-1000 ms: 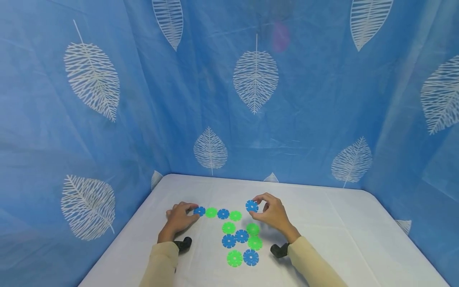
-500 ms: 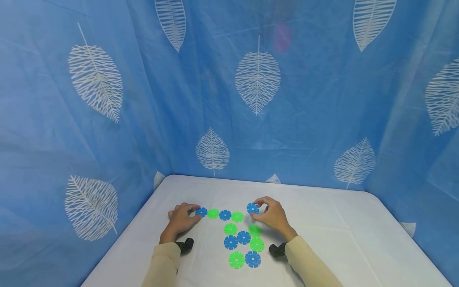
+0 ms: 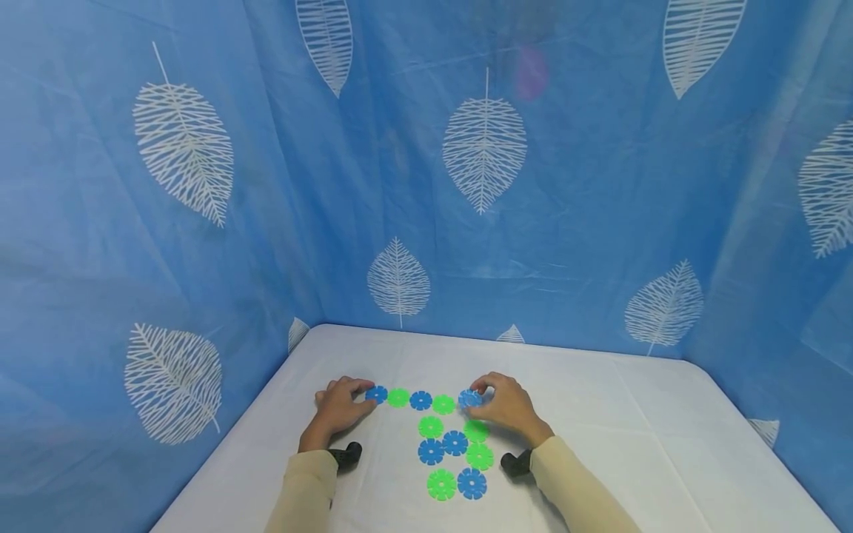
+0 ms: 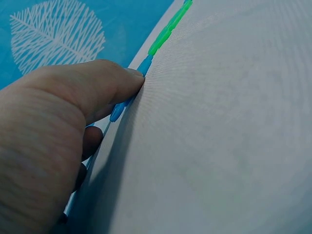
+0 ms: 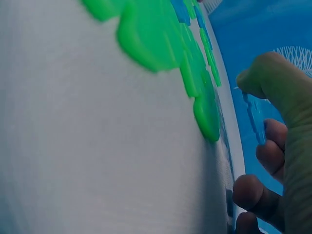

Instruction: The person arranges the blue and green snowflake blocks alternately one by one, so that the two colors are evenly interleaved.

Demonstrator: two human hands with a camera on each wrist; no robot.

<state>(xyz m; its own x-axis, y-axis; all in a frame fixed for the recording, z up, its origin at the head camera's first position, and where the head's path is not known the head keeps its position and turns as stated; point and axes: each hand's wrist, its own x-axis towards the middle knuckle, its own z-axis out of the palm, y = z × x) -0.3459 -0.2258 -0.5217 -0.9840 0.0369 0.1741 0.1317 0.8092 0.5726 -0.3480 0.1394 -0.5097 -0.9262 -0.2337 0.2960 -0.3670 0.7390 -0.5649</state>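
My left hand pinches a blue notched plastic disc by its edges, thumb toward me. That disc forms the left end of a row: a green disc, a blue disc and another green disc follow rightward. At the row's right end my right hand holds a separate blue disc between thumb and fingers. In the right wrist view this held disc appears edge-on, off the cloth. The left wrist view shows the other blue disc under my thumb, low over the cloth.
In front of the row lie several more discs, among them a green disc, a linked-looking blue disc and a blue disc nearest me. A white cloth covers the table. Blue leaf-patterned curtains enclose it.
My right hand has lowered its blue disc toward the row's right end, and its fingers now cover more of it. The left hand keeps its pinch. The whole head view has shifted slightly.
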